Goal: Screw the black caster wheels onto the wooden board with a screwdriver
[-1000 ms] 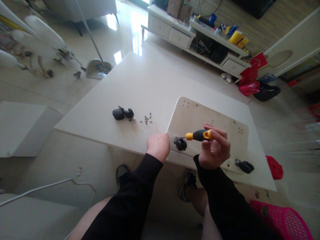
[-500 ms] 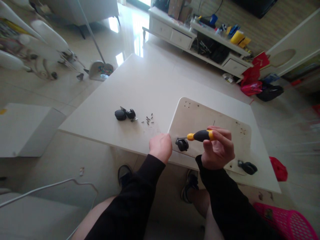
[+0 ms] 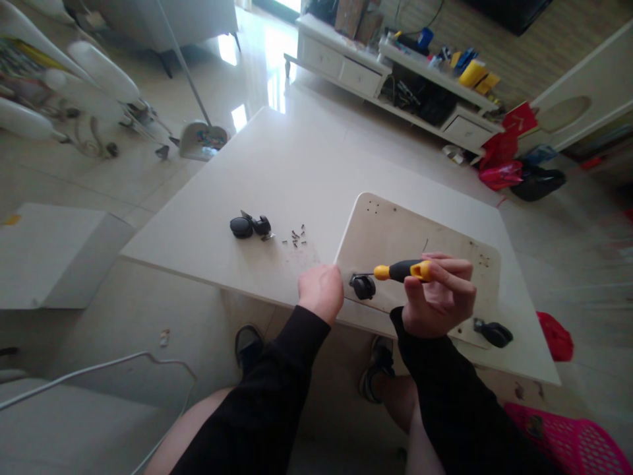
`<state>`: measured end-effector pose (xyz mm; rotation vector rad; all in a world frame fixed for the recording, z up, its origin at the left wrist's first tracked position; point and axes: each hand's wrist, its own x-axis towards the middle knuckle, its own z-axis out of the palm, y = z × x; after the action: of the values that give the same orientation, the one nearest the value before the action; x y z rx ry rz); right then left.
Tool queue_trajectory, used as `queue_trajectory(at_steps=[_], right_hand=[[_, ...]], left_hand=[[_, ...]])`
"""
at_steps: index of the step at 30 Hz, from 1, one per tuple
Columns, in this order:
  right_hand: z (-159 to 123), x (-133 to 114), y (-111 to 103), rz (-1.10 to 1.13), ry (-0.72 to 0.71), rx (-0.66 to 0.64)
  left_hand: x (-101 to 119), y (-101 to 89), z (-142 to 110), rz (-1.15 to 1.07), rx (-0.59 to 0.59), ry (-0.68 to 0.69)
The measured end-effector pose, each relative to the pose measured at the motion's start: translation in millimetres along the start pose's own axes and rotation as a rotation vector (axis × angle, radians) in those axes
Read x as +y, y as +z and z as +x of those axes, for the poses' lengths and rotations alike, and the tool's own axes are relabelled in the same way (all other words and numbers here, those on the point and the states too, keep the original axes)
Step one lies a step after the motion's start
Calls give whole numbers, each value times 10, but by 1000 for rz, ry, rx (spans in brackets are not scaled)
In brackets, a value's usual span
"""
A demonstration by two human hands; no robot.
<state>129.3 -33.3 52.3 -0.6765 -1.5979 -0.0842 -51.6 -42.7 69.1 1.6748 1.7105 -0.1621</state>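
Note:
My right hand (image 3: 440, 297) holds the yellow-and-black screwdriver (image 3: 403, 271) by its handle end, thumb and fingers around it. The shaft points left to the mounting plate of a black caster wheel (image 3: 364, 287) on the pale board (image 3: 395, 231). My left hand (image 3: 321, 290) is closed at the board's near left corner; its fingertips are hidden. Another caster (image 3: 496, 334) sits at the board's near right corner. Sets of small holes show at the far corners. To the left lie loose casters (image 3: 241, 227) and several small screws (image 3: 297, 236).
The board lies on a white table (image 3: 237, 178). A long-handled dustpan (image 3: 202, 140) stands beyond its left edge, and a white box (image 3: 59, 257) is on the floor at left. A pink basket (image 3: 568, 435) is at lower right. A white cabinet (image 3: 361, 79) lines the wall.
My right hand has shifted slightly right along the screwdriver handle, showing more of its yellow end. My left hand keeps its place at the board's corner. The whole view has moved slightly.

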Motion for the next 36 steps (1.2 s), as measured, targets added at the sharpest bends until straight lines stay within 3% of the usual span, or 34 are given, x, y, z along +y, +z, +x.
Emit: queue_trajectory(at_steps=[9,15,22,27,33,36], right_hand=[[-19,-35,1,77,22,-90],[29,-11,23,28,-3,12],[-56,15,-10,113,48,-67],[-4,69,9,79,-26,40],[-28,-24,4,115,98,-15],[-23,-18,3,120,62,-2]], left_hand=[[10,-14,-14,1,2,-8],[-6,20,7,-13,12,-3],[0,26,16,-11,16,7],[3,19,4,-5,9,-1],[-7,25,11,-1,19,7],[-7,14,14,-4,5,-1]])
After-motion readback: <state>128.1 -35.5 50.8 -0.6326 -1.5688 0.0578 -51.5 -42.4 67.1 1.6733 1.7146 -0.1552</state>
